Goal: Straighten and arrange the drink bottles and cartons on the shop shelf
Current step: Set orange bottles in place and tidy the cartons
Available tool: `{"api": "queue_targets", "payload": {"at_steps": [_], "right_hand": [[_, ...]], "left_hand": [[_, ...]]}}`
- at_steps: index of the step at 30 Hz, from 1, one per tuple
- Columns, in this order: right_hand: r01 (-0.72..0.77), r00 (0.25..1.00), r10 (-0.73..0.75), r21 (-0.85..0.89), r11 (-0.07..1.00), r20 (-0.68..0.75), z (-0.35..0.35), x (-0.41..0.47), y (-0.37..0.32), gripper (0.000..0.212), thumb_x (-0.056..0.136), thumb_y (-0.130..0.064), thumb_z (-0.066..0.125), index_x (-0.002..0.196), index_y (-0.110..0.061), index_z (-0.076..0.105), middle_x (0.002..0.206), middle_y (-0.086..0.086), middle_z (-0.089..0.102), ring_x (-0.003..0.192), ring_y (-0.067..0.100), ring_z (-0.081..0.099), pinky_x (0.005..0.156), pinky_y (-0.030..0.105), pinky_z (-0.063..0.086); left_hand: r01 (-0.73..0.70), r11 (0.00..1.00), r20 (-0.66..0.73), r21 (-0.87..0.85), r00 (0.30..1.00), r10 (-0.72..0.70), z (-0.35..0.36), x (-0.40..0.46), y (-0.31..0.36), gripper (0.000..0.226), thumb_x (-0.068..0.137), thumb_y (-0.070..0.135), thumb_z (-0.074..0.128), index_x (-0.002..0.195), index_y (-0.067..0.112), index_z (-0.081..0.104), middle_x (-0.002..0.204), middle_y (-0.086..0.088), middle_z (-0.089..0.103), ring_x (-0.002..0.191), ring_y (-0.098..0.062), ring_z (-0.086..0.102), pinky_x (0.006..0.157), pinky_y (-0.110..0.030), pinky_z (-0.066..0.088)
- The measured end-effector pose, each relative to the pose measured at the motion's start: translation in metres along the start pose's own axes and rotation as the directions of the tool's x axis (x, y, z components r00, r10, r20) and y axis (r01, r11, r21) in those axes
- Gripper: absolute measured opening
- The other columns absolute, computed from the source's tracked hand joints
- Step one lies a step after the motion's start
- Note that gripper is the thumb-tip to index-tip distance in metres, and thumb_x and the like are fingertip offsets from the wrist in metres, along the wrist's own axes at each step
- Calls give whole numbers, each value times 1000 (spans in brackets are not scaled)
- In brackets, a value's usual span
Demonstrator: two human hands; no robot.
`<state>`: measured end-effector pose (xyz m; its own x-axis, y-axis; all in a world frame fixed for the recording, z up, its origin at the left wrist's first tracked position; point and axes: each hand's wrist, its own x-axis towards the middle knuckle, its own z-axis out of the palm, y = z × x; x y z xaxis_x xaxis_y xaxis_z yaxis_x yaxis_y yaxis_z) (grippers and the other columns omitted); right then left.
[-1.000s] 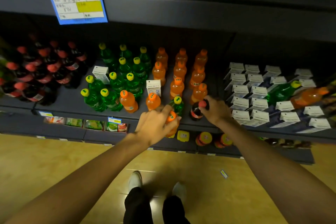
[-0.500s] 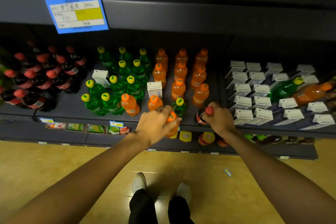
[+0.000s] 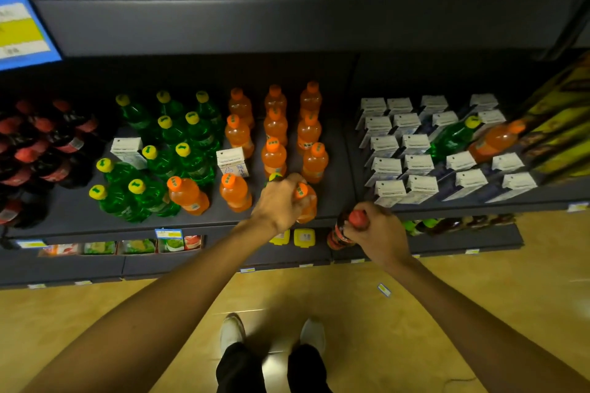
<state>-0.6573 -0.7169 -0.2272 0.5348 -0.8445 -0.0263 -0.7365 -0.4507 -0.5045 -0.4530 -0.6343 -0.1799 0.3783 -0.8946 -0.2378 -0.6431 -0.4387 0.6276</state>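
Barely begun — left hand (image 3: 281,201) grips an orange bottle (image 3: 305,204); right hand (image 3: 375,230) grips a cola (image 3: 343,231) off the shelf (image 3: 335,195) edge — cartons (image 3: 232,163) stay misplaced.

Place: a shop aisle
Evidence: dark metal shelf (image 3: 335,201) stocked in rows; blue-and-yellow price card (image 3: 25,30) on upper shelf's front edge

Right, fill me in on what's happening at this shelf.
A person is tidying a drinks shelf. The left hand grips an orange bottle at the shelf's front edge, with a green bottle's yellow cap peeking out just behind it. The right hand holds a dark red-capped bottle by its top, out in front of the shelf edge. Strays remain: two white cartons among the bottles, and two bottles lying on the carton rows at right.
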Motion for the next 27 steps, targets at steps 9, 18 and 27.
{"api": "queue_targets", "payload": {"at_steps": [9, 18, 27], "right_hand": [[107, 977, -96, 47, 993, -188, 1, -11, 8, 32, 67, -46, 63, 84, -19, 65, 68, 1, 64, 60, 21, 62, 53, 29, 50], [118, 980, -95, 126, 985, -178, -5, -15, 7, 29, 66, -37, 71, 88, -19, 65, 71, -2, 63, 60, 6, 48, 58, 10, 34], [181, 971, -151, 163, 970, -183, -4, -23, 2, 31, 66, -39, 71, 90, -20, 63, 73, -2, 60, 61, 9, 50, 51, 20, 44]], "left_hand": [[1, 980, 93, 200, 995, -20, 29, 45, 21, 32, 90, 23, 55, 121, 15, 54, 104, -20, 63, 98, -39, 60, 84, -38, 49], [99, 970, 91, 223, 988, -122, 43, 62, 28, 31, 94, 21, 50, 123, 10, 53, 116, -24, 53, 106, -38, 55, 88, -37, 46], [106, 979, 141, 173, 981, -132, 50, 61, 40, 34, 92, 18, 50, 125, 11, 53, 125, -24, 47, 110, -42, 52, 95, -39, 43]]}}
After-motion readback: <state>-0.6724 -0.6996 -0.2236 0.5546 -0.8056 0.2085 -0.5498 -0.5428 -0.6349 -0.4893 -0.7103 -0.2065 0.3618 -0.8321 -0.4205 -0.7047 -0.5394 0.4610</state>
